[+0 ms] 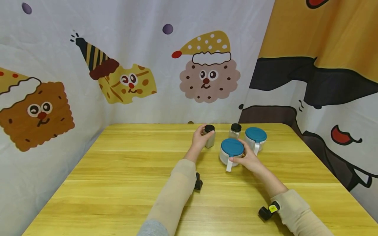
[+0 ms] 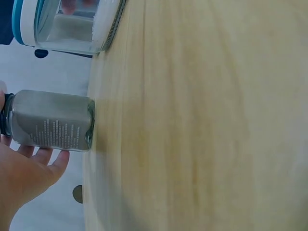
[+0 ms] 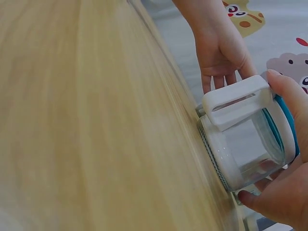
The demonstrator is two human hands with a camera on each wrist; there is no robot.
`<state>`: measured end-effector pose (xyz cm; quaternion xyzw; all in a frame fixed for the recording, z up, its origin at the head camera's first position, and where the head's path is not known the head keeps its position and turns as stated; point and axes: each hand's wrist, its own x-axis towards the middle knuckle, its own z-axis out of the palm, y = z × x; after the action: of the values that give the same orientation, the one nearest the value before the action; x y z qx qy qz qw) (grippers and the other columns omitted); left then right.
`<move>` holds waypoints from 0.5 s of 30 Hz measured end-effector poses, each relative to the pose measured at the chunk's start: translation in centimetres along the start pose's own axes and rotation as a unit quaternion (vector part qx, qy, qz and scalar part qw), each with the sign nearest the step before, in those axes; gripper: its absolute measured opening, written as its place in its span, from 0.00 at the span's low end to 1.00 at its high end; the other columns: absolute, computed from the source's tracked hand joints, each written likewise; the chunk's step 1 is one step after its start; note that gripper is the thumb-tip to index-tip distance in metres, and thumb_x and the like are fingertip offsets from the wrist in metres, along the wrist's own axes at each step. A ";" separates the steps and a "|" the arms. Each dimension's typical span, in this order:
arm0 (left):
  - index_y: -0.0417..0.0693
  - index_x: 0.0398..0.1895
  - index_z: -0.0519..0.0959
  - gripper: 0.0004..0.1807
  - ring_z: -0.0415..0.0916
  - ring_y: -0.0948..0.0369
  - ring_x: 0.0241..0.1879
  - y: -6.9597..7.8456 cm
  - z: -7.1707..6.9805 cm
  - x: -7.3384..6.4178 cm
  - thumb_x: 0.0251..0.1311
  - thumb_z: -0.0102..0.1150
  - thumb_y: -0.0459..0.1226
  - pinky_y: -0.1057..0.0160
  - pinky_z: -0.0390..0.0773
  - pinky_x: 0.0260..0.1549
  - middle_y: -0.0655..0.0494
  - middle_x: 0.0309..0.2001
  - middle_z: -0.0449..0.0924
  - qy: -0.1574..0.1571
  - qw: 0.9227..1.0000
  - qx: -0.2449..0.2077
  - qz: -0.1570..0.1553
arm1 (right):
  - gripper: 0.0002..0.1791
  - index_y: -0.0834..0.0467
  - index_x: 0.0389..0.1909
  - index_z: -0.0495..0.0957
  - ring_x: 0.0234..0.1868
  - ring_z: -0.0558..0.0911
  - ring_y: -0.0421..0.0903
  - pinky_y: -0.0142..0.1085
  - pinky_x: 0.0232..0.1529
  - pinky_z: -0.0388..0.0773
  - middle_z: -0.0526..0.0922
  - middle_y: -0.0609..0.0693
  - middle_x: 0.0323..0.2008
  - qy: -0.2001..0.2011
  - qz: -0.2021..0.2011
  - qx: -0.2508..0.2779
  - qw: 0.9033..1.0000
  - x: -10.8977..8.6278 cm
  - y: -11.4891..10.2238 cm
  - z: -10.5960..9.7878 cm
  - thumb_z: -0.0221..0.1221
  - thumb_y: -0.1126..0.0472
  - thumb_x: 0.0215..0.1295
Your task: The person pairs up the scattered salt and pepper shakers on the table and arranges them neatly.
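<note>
My left hand point(image 1: 198, 140) holds a small clear spice jar point(image 1: 210, 141) with a black lid, fingers and thumb around its upper part. Greyish powder fills that jar in the left wrist view, and small print runs down its side point(image 2: 55, 120). To its right, my right hand point(image 1: 251, 160) grips a clear seasoning pot point(image 1: 232, 148) by its sides. The pot has a blue lid, a white rim and a white handle point(image 3: 236, 101) that points toward me. A little white stuff lies at its bottom in the right wrist view. Both containers stand upright on the table.
Behind the gripped pot stands another black-lidded jar point(image 1: 235, 131). A second blue-lidded pot point(image 1: 255, 135) with a white handle is to its right. The wooden table point(image 1: 118, 183) ends at a patterned curtain point(image 1: 165, 108). Black wrist cameras point(image 1: 198, 182) sit on both sleeves.
</note>
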<state>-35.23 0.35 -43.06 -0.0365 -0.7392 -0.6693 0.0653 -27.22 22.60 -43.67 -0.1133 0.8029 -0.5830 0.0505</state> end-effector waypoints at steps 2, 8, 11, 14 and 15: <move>0.47 0.65 0.71 0.29 0.69 0.51 0.56 0.0 0.0 0.0 0.60 0.65 0.43 0.51 0.73 0.51 0.47 0.59 0.72 0.000 1.000 0.004 0.003 | 0.56 0.60 0.75 0.37 0.72 0.45 0.63 0.60 0.66 0.44 0.45 0.67 0.72 0.001 -0.003 0.006 1.000 0.0 0.1 0.0 0.69 0.61 0.57; 0.46 0.64 0.71 0.28 0.70 0.51 0.56 0.2 0.1 0.0 0.62 0.63 0.42 0.52 0.72 0.51 0.46 0.59 0.72 -0.006 1.000 0.013 0.013 | 0.57 0.59 0.75 0.38 0.71 0.49 0.62 0.57 0.67 0.44 0.48 0.67 0.72 0.014 -0.002 0.017 1.000 0.2 0.3 0.1 0.69 0.62 0.55; 0.46 0.64 0.71 0.27 0.70 0.51 0.56 0.1 0.1 0.1 0.63 0.62 0.41 0.52 0.72 0.51 0.46 0.59 0.72 -0.011 1.000 0.014 0.016 | 0.57 0.59 0.75 0.40 0.71 0.51 0.62 0.56 0.67 0.45 0.49 0.66 0.72 0.025 0.001 0.017 1.000 0.2 0.4 0.3 0.70 0.62 0.55; 0.44 0.65 0.69 0.28 0.69 0.50 0.56 0.0 0.2 0.1 0.63 0.61 0.41 0.51 0.72 0.52 0.45 0.60 0.70 -0.018 1.000 0.018 0.019 | 0.57 0.59 0.75 0.41 0.70 0.53 0.62 0.56 0.67 0.47 0.51 0.67 0.71 0.038 0.001 0.013 0.999 0.2 0.5 0.5 0.71 0.62 0.54; 0.44 0.65 0.69 0.28 0.69 0.50 0.57 0.0 0.2 0.1 0.64 0.61 0.41 0.51 0.72 0.52 0.45 0.61 0.70 -0.020 0.999 0.020 0.019 | 0.57 0.59 0.75 0.41 0.70 0.54 0.62 0.56 0.67 0.47 0.52 0.67 0.71 0.040 0.001 0.011 0.999 0.2 0.5 0.6 0.71 0.62 0.53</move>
<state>-35.38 0.53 -43.04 -0.0625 -0.7529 -0.6520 0.0644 -27.36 22.19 -44.33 -0.0884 0.7978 -0.5961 0.0197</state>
